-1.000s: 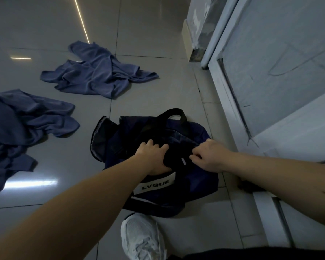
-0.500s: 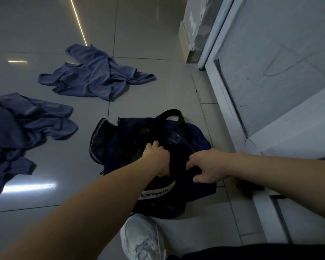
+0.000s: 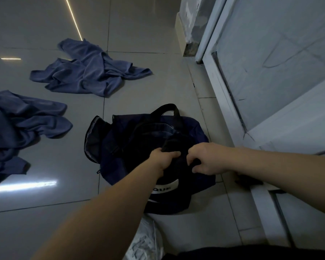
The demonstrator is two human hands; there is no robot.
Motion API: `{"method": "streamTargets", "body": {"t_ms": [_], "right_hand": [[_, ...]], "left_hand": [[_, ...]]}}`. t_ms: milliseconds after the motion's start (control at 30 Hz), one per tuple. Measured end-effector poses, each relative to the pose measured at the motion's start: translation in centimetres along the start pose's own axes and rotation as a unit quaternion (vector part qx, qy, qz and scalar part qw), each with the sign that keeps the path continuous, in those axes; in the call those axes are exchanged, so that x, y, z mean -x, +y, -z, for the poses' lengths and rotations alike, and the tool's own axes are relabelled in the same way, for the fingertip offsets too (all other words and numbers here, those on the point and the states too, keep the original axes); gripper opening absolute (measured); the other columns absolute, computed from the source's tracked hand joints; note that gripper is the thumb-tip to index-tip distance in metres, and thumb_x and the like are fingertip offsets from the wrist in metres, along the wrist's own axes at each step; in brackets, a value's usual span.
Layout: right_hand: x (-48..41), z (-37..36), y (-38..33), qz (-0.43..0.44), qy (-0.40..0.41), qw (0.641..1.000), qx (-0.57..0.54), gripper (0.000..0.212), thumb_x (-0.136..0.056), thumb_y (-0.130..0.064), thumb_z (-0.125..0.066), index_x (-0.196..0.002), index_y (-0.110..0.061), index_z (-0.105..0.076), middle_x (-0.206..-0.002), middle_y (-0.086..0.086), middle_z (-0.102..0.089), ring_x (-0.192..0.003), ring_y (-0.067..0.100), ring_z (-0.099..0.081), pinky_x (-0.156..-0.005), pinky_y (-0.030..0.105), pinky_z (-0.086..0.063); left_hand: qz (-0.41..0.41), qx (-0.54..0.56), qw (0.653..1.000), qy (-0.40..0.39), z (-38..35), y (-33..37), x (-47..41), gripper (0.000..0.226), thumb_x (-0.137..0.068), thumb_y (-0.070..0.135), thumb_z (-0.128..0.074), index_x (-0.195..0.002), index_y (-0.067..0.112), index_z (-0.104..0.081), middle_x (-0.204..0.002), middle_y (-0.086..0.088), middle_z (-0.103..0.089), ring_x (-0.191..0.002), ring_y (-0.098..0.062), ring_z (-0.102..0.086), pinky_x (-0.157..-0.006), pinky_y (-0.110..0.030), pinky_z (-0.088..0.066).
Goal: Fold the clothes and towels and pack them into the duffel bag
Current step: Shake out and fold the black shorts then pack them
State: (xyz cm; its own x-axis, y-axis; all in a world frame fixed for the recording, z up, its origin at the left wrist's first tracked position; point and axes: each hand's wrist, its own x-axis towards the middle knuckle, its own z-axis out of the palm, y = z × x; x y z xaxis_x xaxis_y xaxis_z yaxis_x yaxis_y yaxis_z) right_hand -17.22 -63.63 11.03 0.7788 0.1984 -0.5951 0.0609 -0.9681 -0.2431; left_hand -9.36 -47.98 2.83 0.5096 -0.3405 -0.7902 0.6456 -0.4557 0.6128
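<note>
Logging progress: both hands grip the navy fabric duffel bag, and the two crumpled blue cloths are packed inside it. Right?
No: the head view shows both crumpled blue cloths on the grey tiled floor, outside the navy fabric duffel bag. Left hand and right hand do grip it.

Blue garment (image 3: 17, 128), left edge: cut off. Duffel bag (image 3: 191, 128) label: partly hidden behind left forearm (image 3: 120, 203). Shoe (image 3: 144, 239), bottom edge: blurred.

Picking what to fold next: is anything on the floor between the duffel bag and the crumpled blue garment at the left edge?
Nothing visible. Bare floor tile separates the blue garment from the duffel bag. The left hand and right hand grip dark fabric at its top.
</note>
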Motion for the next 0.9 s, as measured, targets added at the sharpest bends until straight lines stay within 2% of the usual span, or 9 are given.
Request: {"method": "streamTargets", "body": {"t_ms": [167,267,433,567,633,700,800,833,900], "right_hand": [[-0.3,-1.2,0.2,0.004,0.007,1.0,0.028,0.018,-0.09,-0.043,-0.064,-0.106,-0.035,-0.064,-0.096,-0.018,-0.044,-0.106,0.013,-0.055,-0.091,0.039,-0.051],[-0.2,-1.4,0.1,0.006,0.023,0.999,0.044,0.023,-0.09,-0.047,-0.061,-0.11,-0.035,-0.063,-0.099,-0.018,-0.042,-0.11,0.014,-0.054,-0.091,0.04,-0.051],[-0.1,-1.5,-0.3,0.016,0.017,0.996,0.086,0.04,-0.089,-0.06,-0.056,-0.118,-0.034,-0.063,-0.106,-0.013,-0.049,-0.114,0.014,-0.05,-0.086,0.036,-0.049],[0.0,-1.6,-0.4,0.034,-0.001,0.993,0.115,0.046,-0.092,-0.059,-0.055,-0.129,-0.032,-0.059,-0.117,-0.008,-0.052,-0.117,0.014,-0.046,-0.086,0.036,-0.048],[0.2,-1.5,-0.3,0.047,-0.008,0.992,0.116,0.049,-0.093,-0.057,-0.055,-0.132,-0.029,-0.057,-0.115,-0.007,-0.05,-0.114,0.015,-0.045,-0.087,0.037,-0.049],[0.4,-1.6,-0.1,0.073,-0.001,0.992,0.105,0.047,-0.092,-0.056,-0.058,-0.129,-0.027,-0.057,-0.106,-0.008,-0.048,-0.107,0.014,-0.046,-0.085,0.038,-0.049],[0.6,-1.9,0.3,0.129,0.002,0.987,0.096,0.05,-0.091,-0.052,-0.059,-0.135,-0.03,-0.053,-0.101,-0.007,-0.049,-0.093,0.009,-0.038,-0.081,0.033,-0.044],[0.6,-2.1,0.3,0.141,-0.014,0.983,0.113,0.053,-0.092,-0.051,-0.058,-0.14,-0.032,-0.049,-0.103,-0.005,-0.052,-0.093,0.01,-0.038,-0.081,0.03,-0.04],[0.6,-2.3,0.1,0.158,-0.044,0.971,0.171,0.055,-0.095,-0.049,-0.055,-0.147,-0.036,-0.044,-0.108,-0.002,-0.057,-0.098,0.015,-0.043,-0.08,0.03,-0.031]], "left_hand": [[-0.025,-0.036,0.999,0.021,-1.2,-1.3,0.0,0.073,-0.073,0.039,-0.085,-0.131,0.008,-0.053,-0.117,-0.012,-0.064,-0.101,-0.031,-0.065,-0.093,-0.046,-0.056],[-0.076,-0.046,0.995,0.053,-1.3,-1.4,0.4,0.063,-0.081,0.037,-0.079,-0.129,0.009,-0.049,-0.12,-0.012,-0.062,-0.106,-0.03,-0.062,-0.095,-0.043,-0.053],[-0.109,-0.052,0.986,0.115,-2.8,-1.4,1.3,0.052,-0.092,0.033,-0.069,-0.125,0.007,-0.038,-0.12,-0.014,-0.058,-0.101,-0.026,-0.058,-0.08,-0.032,-0.046],[-0.097,-0.085,0.986,0.104,-2.9,-1.2,1.6,0.053,-0.092,0.032,-0.067,-0.124,0.008,-0.032,-0.121,-0.015,-0.055,-0.096,-0.025,-0.056,-0.078,-0.033,-0.046],[-0.096,-0.107,0.986,0.084,-2.5,-0.9,1.7,0.052,-0.088,0.029,-0.067,-0.118,0.013,-0.028,-0.119,-0.014,-0.053,-0.095,-0.023,-0.053,-0.08,-0.033,-0.046],[-0.106,-0.147,0.982,0.05,-1.9,-0.5,1.9,0.067,-0.081,0.029,-0.069,-0.128,0.015,-0.024,-0.124,-0.014,-0.05,-0.104,-0.026,-0.054,-0.089,-0.037,-0.049],[-0.195,-0.296,0.935,0.023,-0.7,-0.5,2.0,0.107,-0.08,0.023,-0.072,-0.153,0.022,0.005,-0.154,-0.015,-0.018,-0.133,-0.035,-0.039,-0.11,-0.046,-0.04],[-0.242,-0.367,0.898,0.031,-0.2,-0.5,2.0,0.113,-0.081,0.023,-0.073,-0.154,0.028,0.012,-0.158,-0.011,-0.006,-0.137,-0.036,-0.035,-0.11,-0.048,-0.039],[-0.344,-0.512,0.785,0.06,0.8,-0.4,1.8,0.111,-0.081,0.029,-0.076,-0.154,0.036,0.008,-0.162,-0.004,0.008,-0.143,-0.038,-0.023,-0.108,-0.05,-0.041]]}}
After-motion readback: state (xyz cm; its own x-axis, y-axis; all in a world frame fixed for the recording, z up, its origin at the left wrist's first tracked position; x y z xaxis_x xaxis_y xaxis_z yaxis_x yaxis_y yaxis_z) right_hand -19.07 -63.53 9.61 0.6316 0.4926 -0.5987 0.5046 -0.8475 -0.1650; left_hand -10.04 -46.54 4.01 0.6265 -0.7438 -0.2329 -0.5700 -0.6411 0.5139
